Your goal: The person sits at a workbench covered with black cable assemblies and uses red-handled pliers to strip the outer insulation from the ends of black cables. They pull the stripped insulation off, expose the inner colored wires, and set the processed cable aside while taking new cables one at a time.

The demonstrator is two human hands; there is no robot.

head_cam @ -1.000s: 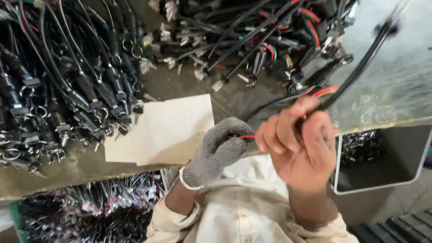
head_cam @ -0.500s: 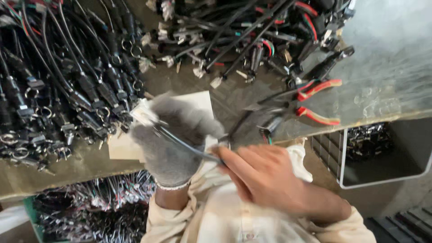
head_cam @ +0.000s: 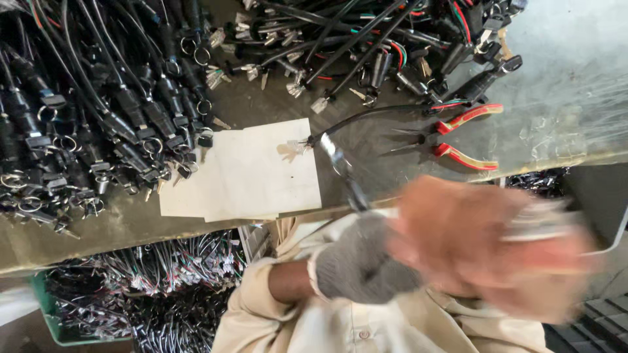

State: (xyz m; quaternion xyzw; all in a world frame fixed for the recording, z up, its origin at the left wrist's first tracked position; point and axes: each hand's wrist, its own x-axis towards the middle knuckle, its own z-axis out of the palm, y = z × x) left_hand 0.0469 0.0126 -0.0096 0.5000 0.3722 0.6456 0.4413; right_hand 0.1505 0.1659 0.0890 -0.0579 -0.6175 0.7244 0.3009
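Observation:
My left hand (head_cam: 366,268), in a grey knit glove, is closed at the table's near edge. A thin black cable (head_cam: 343,173) with a shiny fitting rises from it, motion-blurred, toward the white sheet (head_cam: 248,173). My bare right hand (head_cam: 497,252) lies just right of the glove and partly over it. It is heavily blurred, a pale streak crosses its fingers, and what it holds is unclear. Red-handled pliers (head_cam: 468,134) lie on the table beyond both hands, untouched. Another black cable (head_cam: 373,114) runs from the sheet's corner to the pile at the back.
A dense heap of black cables with ring fittings (head_cam: 85,124) covers the left of the table. A looser pile with coloured wires (head_cam: 392,46) lies at the back. A green crate of wire bundles (head_cam: 131,294) sits below the table's edge.
The gloved left hand has pulled back from over the white sheet to the table's edge. The right hand has swung right, blurred. The pliers, held a second ago, lie on the table.

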